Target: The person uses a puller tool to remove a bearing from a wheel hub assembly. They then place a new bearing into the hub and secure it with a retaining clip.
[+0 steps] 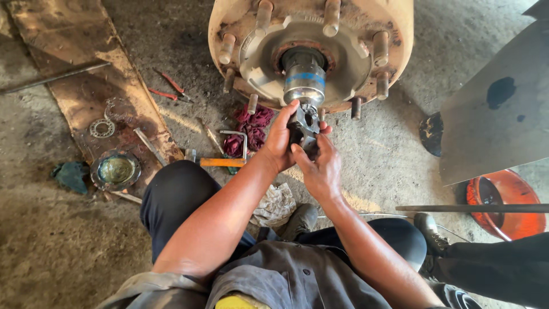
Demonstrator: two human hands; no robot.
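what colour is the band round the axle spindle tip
Blue, on the silvery axle spindle; head view.

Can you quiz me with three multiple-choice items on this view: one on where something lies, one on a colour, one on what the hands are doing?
1. Where does the pair of red-handled pliers lie?
A. On the ground left of the wheel hub
B. Inside the orange basin
C. On top of the hub

2. What colour is the band round the metal sleeve at the hub's middle?
A. Green
B. Blue
C. Yellow

3. What are the hands doing?
A. Both rest on the knees
B. One grips the hammer
C. Left hand and right hand together hold a dark metal part just below the sleeve

Answers: 1 A, the pliers lie on the dirt left of the hub. 2 B, the band is blue. 3 C, both hands close round the part; the hammer lies untouched.
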